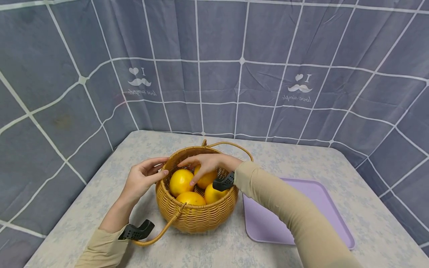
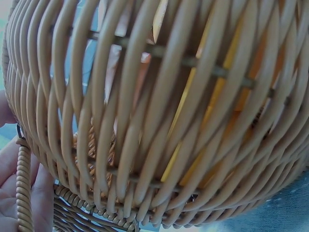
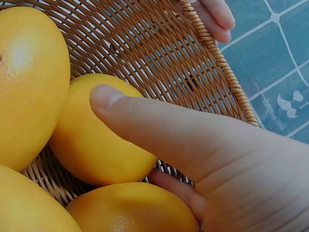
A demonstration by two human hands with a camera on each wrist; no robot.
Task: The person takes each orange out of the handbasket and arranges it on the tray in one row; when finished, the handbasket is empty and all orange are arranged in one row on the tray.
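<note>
A round wicker basket (image 1: 197, 219) stands on the table with several oranges inside. My left hand (image 1: 142, 180) holds its left rim, fingers outside and thumb at the edge; in the left wrist view the basket's weave (image 2: 159, 116) fills most of the picture. Inside the basket, my right hand (image 1: 211, 163) reaches over the rear orange (image 1: 206, 181), fingers spread toward the left wall. Its thumb overlaps the left orange (image 3: 96, 145) in the right wrist view, where the other fingers are mostly hidden. Nearer the front lie another orange (image 1: 191, 198) and a right-hand one (image 1: 212, 194).
A flat lilac tray (image 1: 264, 225) lies right of the basket, partly under my right forearm. One basket handle (image 1: 161, 234) hangs toward my left wrist, the other (image 1: 239, 146) arches at the back. A grey-blue gridded curtain (image 1: 218, 82) closes off the back and sides.
</note>
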